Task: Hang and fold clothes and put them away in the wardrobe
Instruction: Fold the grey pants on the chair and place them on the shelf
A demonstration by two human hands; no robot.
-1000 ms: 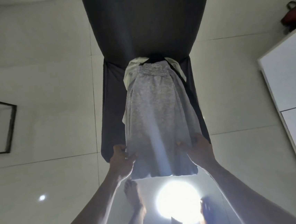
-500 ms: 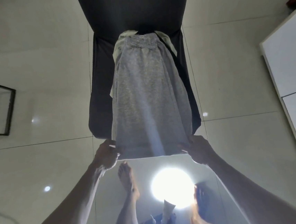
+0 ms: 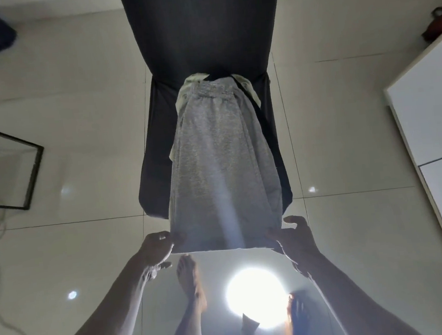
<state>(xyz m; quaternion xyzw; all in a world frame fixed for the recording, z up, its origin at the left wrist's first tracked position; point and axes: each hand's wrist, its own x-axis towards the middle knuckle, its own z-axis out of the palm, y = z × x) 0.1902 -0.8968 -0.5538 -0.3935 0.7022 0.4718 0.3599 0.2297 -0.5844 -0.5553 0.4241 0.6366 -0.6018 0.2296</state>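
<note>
A grey speckled garment [image 3: 221, 164] lies lengthwise on the seat of a dark chair [image 3: 153, 147], its waistband near the chair's back and its hem stretched toward me. My left hand [image 3: 156, 248] pinches the hem's left corner. The right corner is pinched by my right hand [image 3: 292, 237]. A pale green garment [image 3: 180, 95] pokes out from under the grey one near the chair's back.
A white cabinet [image 3: 430, 109] stands at the right. A black-framed glass box [image 3: 6, 169] sits on the tiled floor at the left, with a pale cable [image 3: 2, 318] near it. A reddish bag [image 3: 441, 24] is at the far right. My bare feet [image 3: 190, 278] stand below the hem.
Both hands have drawn the grey garment's hem toward me and spread it wider and flatter. The view has shifted slightly.
</note>
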